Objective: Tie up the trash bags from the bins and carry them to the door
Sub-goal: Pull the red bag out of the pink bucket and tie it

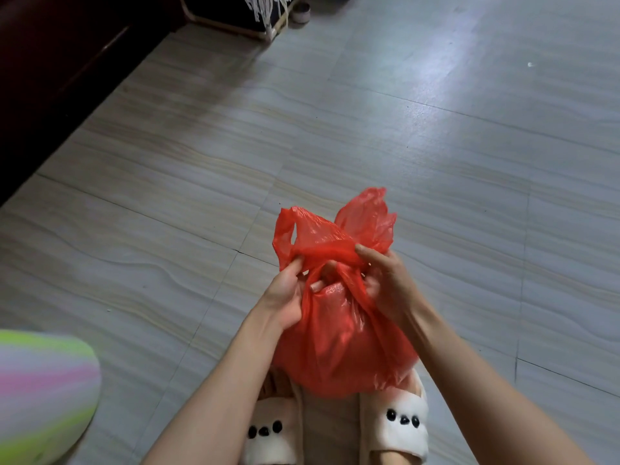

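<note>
My left hand (285,297) and right hand (385,280) each pinch a crossed handle of the red trash bag (339,347), hanging low centre above my slippers (392,424), its bulk directly beneath both hands.

White slippers (339,427) on grey tiled floor (402,146).

A full, rounded red plastic bag (339,344) is hanging just above two white slippers, its two handles crossing at the neck, half-knotted.
</note>
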